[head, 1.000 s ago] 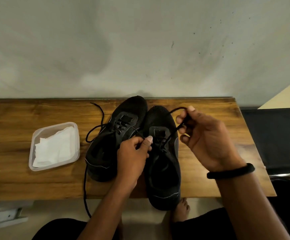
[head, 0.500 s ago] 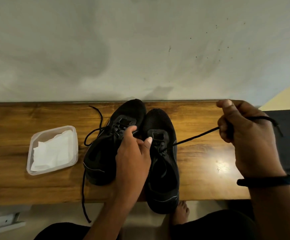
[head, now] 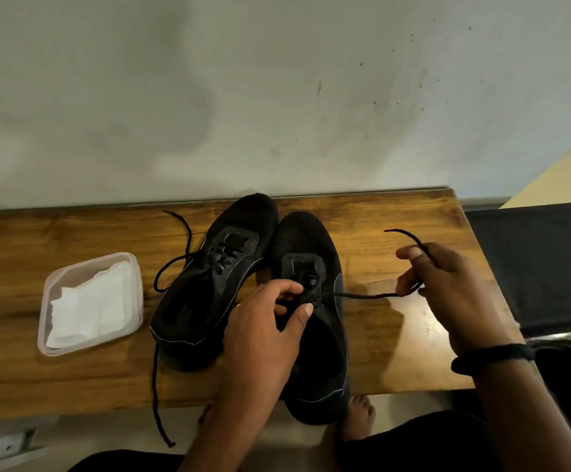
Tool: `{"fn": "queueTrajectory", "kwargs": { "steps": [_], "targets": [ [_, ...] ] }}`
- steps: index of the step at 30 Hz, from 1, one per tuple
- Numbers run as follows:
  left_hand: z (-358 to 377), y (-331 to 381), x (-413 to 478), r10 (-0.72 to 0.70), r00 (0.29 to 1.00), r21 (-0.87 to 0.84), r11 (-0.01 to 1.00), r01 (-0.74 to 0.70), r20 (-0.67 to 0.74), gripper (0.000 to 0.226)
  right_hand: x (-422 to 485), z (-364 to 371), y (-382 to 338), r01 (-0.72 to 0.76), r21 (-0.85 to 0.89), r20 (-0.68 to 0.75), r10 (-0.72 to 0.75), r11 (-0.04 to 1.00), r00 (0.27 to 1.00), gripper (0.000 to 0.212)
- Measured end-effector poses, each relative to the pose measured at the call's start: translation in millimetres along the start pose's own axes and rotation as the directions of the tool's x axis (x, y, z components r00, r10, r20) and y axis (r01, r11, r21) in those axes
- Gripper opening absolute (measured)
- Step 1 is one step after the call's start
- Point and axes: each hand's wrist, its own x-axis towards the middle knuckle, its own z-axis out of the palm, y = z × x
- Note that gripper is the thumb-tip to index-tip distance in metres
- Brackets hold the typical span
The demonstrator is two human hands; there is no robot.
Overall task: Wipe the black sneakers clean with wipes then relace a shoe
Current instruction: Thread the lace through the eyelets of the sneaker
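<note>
Two black sneakers stand side by side on the wooden bench point(head: 396, 352), toes toward the wall. The left sneaker point(head: 209, 277) is laced, and its loose lace ends trail over the bench's near edge. My left hand point(head: 270, 321) rests on the right sneaker point(head: 314, 352) and pinches at its eyelets. A black lace point(head: 362, 296) runs from those eyelets out to the right. My right hand point(head: 447, 294) pinches that lace, whose free end curls up above the fingers. The right sneaker's heel overhangs the near edge.
A clear plastic tub point(head: 90, 303) holding white wipes sits on the bench to the left of the sneakers. A plain wall stands right behind the bench. A dark seat point(head: 532, 267) lies past the bench's right end. Bare toes point(head: 359, 413) show below the near edge.
My right hand first pulled the lace far out to the right, then came back lower and nearer the sneaker. The left hand stayed at the right sneaker's eyelets.
</note>
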Motion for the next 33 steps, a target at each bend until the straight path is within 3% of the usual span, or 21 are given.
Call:
{"fn": "queueTrajectory", "kwargs": {
  "steps": [5, 8, 11, 13, 15, 19, 22, 24, 26, 33],
  "targets": [
    [3, -6, 0, -0.054, 0.998, -0.105, 0.993, 0.051, -0.024, 0.031, -11, 4, -15, 0.025, 0.500, 0.051, -0.059, 0.866, 0.997, 0.031],
    [2, -9, 0, -0.091, 0.996, -0.125, 0.988, 0.088, -0.023, 0.030, -12, 5, -14, 0.040, 0.552, 0.132, -0.135, 0.833, 0.982, 0.028],
    [-1, -11, 1, -0.098, 0.995, -0.110, 0.989, 0.100, 0.019, 0.026, -13, 4, -15, 0.057, 0.592, 0.135, -0.169, 0.804, 0.976, 0.041],
    [-3, -10, 2, -0.096, 0.995, -0.105, 0.989, 0.099, 0.034, 0.023, -15, 3, -16, 0.112, 0.536, 0.082, -0.183, 0.837, 0.980, 0.047],
    [-4, -9, 1, -0.092, 0.995, -0.103, 0.990, 0.096, 0.041, 0.021, -16, 1, -17, 0.164, 0.436, 0.083, -0.221, 0.885, 0.972, 0.040],
    [-4, -6, -1, -0.074, 0.996, -0.085, 0.993, 0.077, 0.045, 0.022, -24, 6, -25, 0.171, 0.382, 0.247, -0.278, 0.908, 0.928, 0.036],
    [-3, -6, -2, -0.058, 0.998, -0.084, 0.995, 0.060, 0.024, 0.021, -26, 19, -22, 0.283, 0.137, 0.352, -0.314, 0.949, 0.882, 0.026],
    [-2, -6, -3, -0.050, 0.999, -0.077, 0.996, 0.050, -0.002, 0.019, -26, 29, -16, 0.402, -0.120, 0.417, -0.321, 0.908, 0.850, 0.029],
    [0, -7, -3, -0.049, 0.999, -0.072, 0.996, 0.048, -0.019, 0.018, -28, 35, -14, 0.463, -0.241, 0.460, -0.320, 0.853, 0.828, 0.035],
    [2, -7, -3, -0.038, 0.999, -0.034, 0.999, 0.037, -0.030, 0.017, -31, 43, -13, 0.562, -0.282, 0.388, -0.443, 0.778, 0.808, 0.016]
  ]
}}
